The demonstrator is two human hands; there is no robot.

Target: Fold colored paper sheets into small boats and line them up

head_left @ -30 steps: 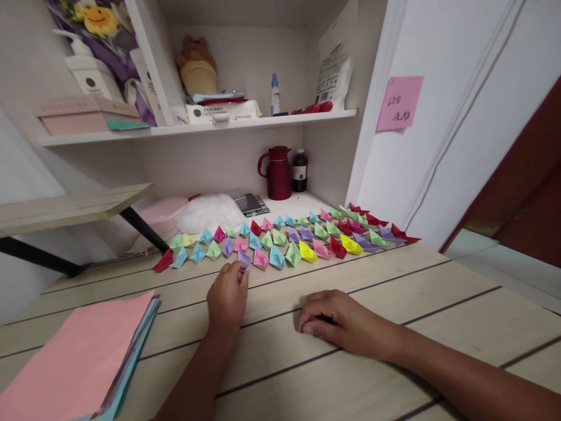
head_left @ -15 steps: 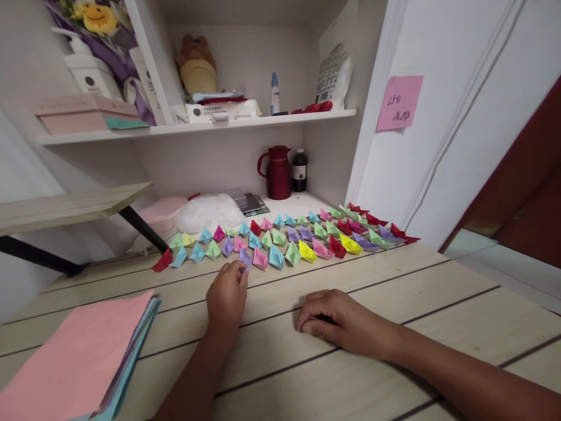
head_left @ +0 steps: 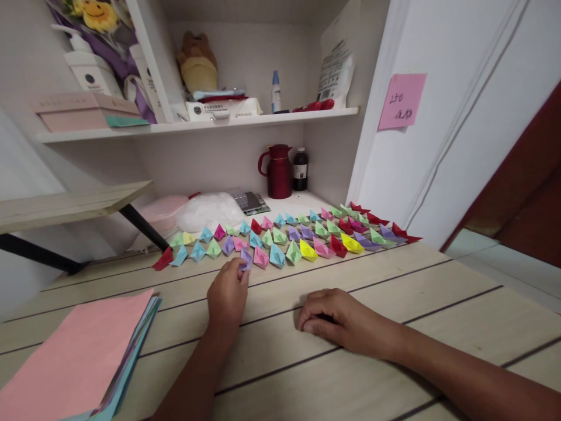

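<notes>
My left hand (head_left: 228, 294) reaches forward on the wooden table (head_left: 394, 292), its fingertips pinched on a small purple paper boat (head_left: 246, 259) at the front of the boat rows. Several folded paper boats (head_left: 307, 237) in many colours stand in rows along the table's far edge. My right hand (head_left: 335, 320) rests on the table nearer to me, fingers curled under; nothing shows in it.
A stack of coloured paper with a pink top sheet (head_left: 76, 359) lies at the near left. Behind the boats are a red jug (head_left: 278, 172), a dark bottle (head_left: 300, 169) and a plastic bag (head_left: 210, 211). A pink note (head_left: 402, 100) sticks on the wall.
Almost nothing moved. My left hand stays pinched on the purple boat, shifted very slightly forward. My right hand has not moved.
</notes>
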